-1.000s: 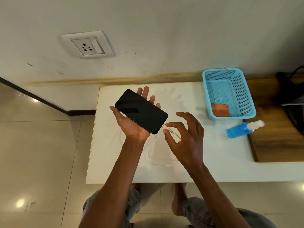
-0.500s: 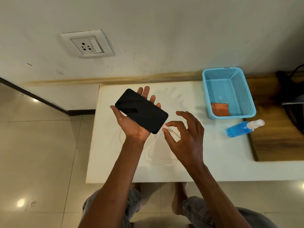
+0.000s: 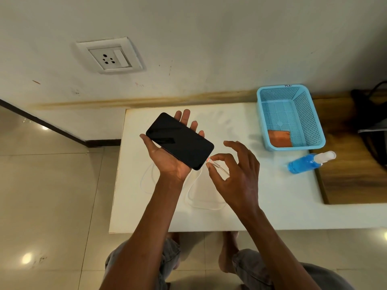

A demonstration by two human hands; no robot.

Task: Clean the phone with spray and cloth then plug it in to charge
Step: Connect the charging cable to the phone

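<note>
In the middle of the frame the left hand (image 3: pixel 167 162) is lying palm up and cradling the phone (image 3: pixel 179 141), whose dark screen is facing the camera. The phone is sitting aslant, its upper end toward the upper left and its lower end toward the lower right, with straight fingers showing past its far edge and the thumb resting along its left side.

Just to the right, the right hand (image 3: pixel 236 174) is pinching the plug (image 3: pixel 210 162) of a white cable (image 3: pixel 206 204) between thumb and forefinger, its other fingers spreading loosely above. The plug's tip is touching the phone's lower end at the port; whether it is fully seated cannot be told. The cable is trailing down from the hand and looping on the white table (image 3: pixel 272 206) below both hands.

At the right of the frame a blue basket (image 3: pixel 314 122) is standing on the table near the wall, with an orange cloth (image 3: pixel 279 138) lying in its near left corner. Just below the basket a blue spray bottle (image 3: pixel 307 163) is lying on its side, its white cap pointing right over a wooden surface (image 3: pixel 351 174).

In the upper left a wall socket (image 3: pixel 110 56) is showing on the wall (image 3: pixel 230 38). At the bottom, the person's knees and bare feet are showing over a tiled floor (image 3: pixel 52 195).
</note>
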